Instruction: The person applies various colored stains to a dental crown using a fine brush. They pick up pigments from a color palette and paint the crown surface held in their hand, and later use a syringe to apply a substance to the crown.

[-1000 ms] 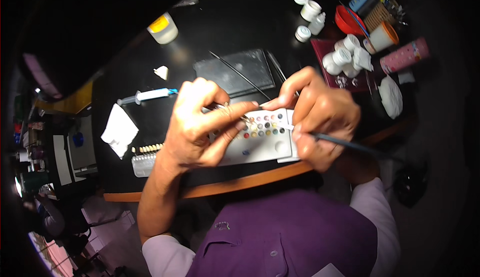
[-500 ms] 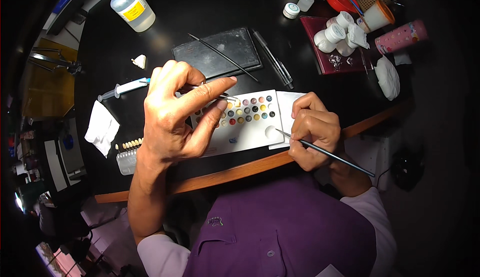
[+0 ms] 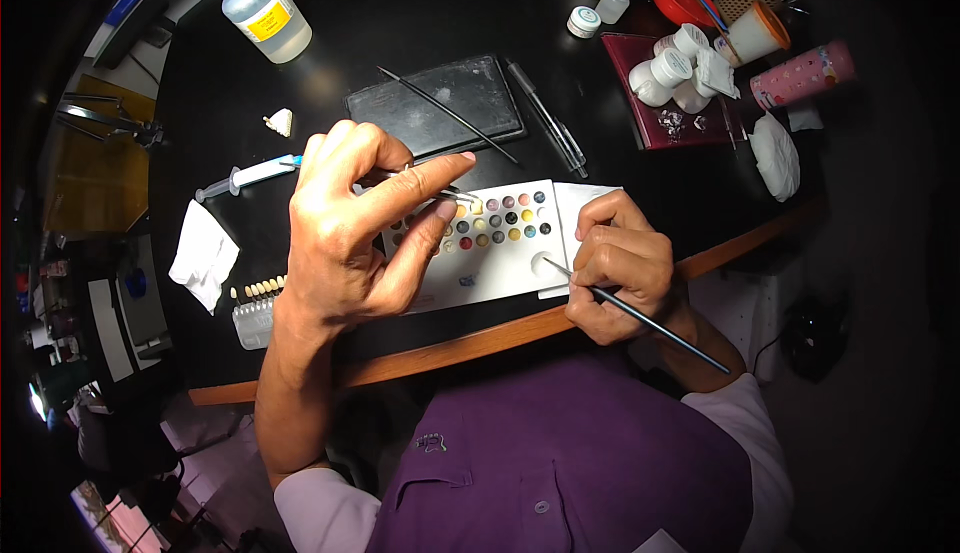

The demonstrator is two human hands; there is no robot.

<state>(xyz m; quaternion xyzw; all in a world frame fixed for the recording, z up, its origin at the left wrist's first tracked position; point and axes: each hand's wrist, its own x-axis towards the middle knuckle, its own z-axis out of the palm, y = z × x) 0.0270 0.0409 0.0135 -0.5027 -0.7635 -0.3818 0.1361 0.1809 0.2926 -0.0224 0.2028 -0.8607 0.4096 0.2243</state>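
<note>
In my left hand, fingers pinched, is a metal tweezer-like instrument, with a small cream piece at its tip above a white palette with rows of coloured dots. My right hand grips a thin dark brush, its tip in or just over the palette's round white well. A white sheet lies under the palette's right side. A tooth shade guide lies beside my left wrist, and a syringe is just beyond that hand.
Behind the palette are a dark slab with a rod across it and a pen. A bottle, a small model and tissue are leftward. Jars on a maroon board, a red bowl and pink container are rightward.
Since a second ago my right hand has moved down from the dotted rows, bringing the brush tip to the well. The whole view has shifted. In the last half second it edged slightly leftward.
</note>
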